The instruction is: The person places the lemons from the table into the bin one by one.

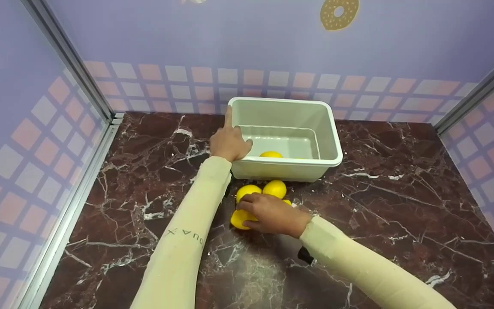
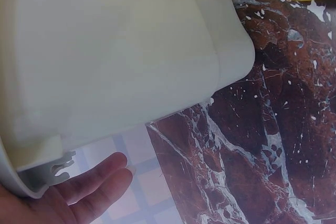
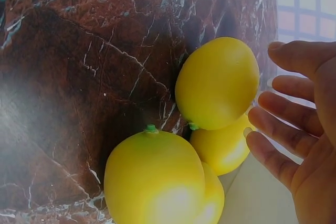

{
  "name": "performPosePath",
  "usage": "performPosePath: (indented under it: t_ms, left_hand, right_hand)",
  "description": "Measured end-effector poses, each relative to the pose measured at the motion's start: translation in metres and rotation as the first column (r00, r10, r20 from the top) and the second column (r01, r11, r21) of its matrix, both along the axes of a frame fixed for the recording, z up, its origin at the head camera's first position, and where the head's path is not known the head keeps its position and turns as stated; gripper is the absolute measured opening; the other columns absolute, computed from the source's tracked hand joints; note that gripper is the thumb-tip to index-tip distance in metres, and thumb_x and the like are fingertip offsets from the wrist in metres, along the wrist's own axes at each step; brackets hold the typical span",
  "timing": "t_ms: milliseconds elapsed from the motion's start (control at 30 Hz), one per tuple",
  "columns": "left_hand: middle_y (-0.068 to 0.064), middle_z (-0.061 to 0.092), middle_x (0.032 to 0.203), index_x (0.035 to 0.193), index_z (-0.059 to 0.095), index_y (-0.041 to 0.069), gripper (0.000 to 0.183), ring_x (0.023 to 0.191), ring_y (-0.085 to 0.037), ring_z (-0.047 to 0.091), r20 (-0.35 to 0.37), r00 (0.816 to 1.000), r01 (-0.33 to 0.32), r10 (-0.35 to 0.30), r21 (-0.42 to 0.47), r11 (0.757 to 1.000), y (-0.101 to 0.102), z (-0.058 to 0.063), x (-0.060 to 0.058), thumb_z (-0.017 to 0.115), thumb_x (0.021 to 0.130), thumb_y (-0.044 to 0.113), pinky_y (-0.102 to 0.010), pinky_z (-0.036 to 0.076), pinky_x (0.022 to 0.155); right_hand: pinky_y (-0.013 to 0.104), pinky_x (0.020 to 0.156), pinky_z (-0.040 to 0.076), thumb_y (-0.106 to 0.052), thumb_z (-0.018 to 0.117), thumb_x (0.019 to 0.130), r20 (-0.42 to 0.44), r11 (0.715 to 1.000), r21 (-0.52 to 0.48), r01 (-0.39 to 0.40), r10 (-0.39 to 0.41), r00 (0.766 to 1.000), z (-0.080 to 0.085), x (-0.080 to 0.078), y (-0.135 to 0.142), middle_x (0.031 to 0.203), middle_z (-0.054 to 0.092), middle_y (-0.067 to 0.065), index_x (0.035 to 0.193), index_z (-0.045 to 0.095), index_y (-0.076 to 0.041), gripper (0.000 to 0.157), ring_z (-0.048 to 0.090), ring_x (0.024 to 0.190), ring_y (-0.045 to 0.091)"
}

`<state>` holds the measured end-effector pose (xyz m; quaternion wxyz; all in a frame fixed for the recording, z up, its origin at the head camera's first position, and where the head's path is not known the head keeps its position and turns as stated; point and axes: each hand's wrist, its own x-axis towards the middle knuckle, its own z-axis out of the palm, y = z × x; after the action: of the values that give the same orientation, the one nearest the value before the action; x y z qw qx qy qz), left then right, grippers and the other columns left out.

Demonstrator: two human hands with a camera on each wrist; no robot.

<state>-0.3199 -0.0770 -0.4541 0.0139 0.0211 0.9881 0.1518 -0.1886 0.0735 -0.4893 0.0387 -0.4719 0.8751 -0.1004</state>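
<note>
A pale grey-green plastic bin (image 1: 278,171) with a white rim stands on the marble top. My left hand (image 1: 230,143) grips its near left corner, the forefinger lying along the left rim and the thumb on the inner side. In the left wrist view, fingers (image 2: 102,190) reach past the outside of the rim. One yellow lemon (image 1: 271,154) shows inside the bin. Several lemons (image 1: 275,189) lie in front of it, partly hidden by my right hand (image 1: 275,214). Its fingers are loosely spread beside the nearest lemon (image 3: 218,83), which has a green stem nub.
A purple wall (image 1: 212,47) with pink and white squares rises close behind the bin. Side panels with metal frames (image 1: 79,171) bound the dark red marble top (image 1: 380,214) on the left and right.
</note>
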Motion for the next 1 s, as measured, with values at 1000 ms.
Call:
performPosePath:
  t_ms: [1000]
  left_hand:
    - [0.0,-0.007,0.165,0.128,0.061,0.006,0.059,0.101,-0.035,0.062,0.001,1.0,0.006,-0.006,-0.017,1.0,0.0,-0.002,-0.002,0.053,0.089,0.048,-0.049,0.054,0.076]
  right_hand:
    - [0.031,0.09,0.053,-0.03,0.082,0.074,0.004,0.997,0.075,-0.01,0.01,1.0,-0.013,0.007,-0.001,0.114,0.065,0.004,0.121,0.065,-0.012,0.053,0.063,0.1,0.018]
